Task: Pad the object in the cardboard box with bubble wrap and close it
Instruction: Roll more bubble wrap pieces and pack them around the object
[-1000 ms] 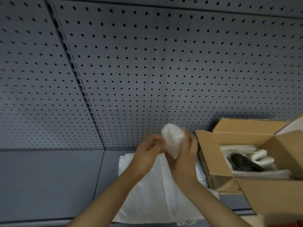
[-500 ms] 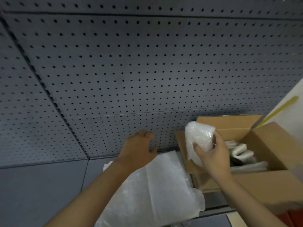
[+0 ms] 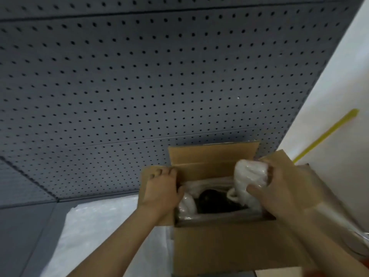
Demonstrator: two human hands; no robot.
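2 bare hands work at an open cardboard box (image 3: 229,248) in the single head view, the box filling the lower right from about 4 o'clock to 6 o'clock of the picture. Its 4 flaps stand open: the far flap (image 3: 211,154) rises against the grey pegboard wall (image 3: 119,86), the left flap (image 3: 147,182) stands up under the left hand, and the near wall faces the camera.

At 9 o'clock of the box opening, the left hand (image 3: 161,190) grips the left flap, fingers (image 3: 159,172) draped over its outer face and the thumb inside, so the hand is clamped on the cardboard edge.

At 2 o'clock of the opening, the right hand (image 3: 279,190) is closed around a rolled wad of bubble wrap (image 3: 249,176), thumb across the front and fingers behind it. The wad stands roughly upright, its lower end down at the right inner wall of the box.

Inside, a dark rounded object (image 3: 211,198) lies near the middle of the box floor; blur hides its details. White padding (image 3: 185,204) already lies around it, at 9 o'clock and along the 12 o'clock side, touching it as far as can be told.

Outside the box, at 8 o'clock of it, a flat sheet of bubble wrap (image 3: 103,232) lies on the grey surface (image 3: 26,232), running under the left forearm. At 2 o'clock of the picture a white panel (image 3: 339,96) carries a slanted yellow stripe (image 3: 327,134).
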